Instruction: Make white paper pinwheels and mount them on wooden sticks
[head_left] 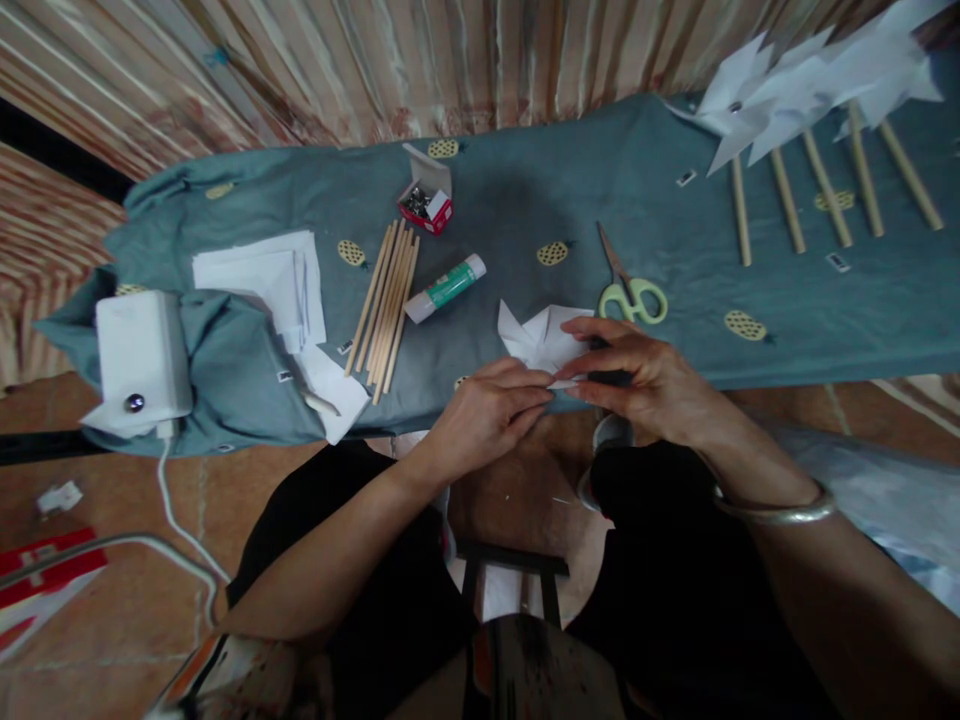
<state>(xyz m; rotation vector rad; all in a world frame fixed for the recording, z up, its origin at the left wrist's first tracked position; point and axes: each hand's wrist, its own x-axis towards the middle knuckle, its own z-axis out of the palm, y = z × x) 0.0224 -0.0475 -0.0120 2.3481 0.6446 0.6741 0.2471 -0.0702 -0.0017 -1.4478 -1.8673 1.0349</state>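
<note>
A white paper pinwheel head point(541, 338), with folded points, lies at the front edge of the cloth-covered table. My left hand point(491, 412) is closed on its near edge, fingers pressed together. My right hand point(637, 380) pinches the same near edge from the right, thumb and fingers on the paper. Just beyond my right hand lie scissors point(634, 298) with light green handles, their blades a little apart. A green and white glue stick point(446, 288) lies to the left of the pinwheel head.
Wooden sticks point(386, 305) lie bundled beside a red box of metal pins point(426, 195). White paper sheets point(281, 280) and a white device with a cable point(142, 355) are at the left. Several finished paper pinwheels point(802, 105) on sticks lie at the far right. A striped curtain point(480, 60) hangs behind.
</note>
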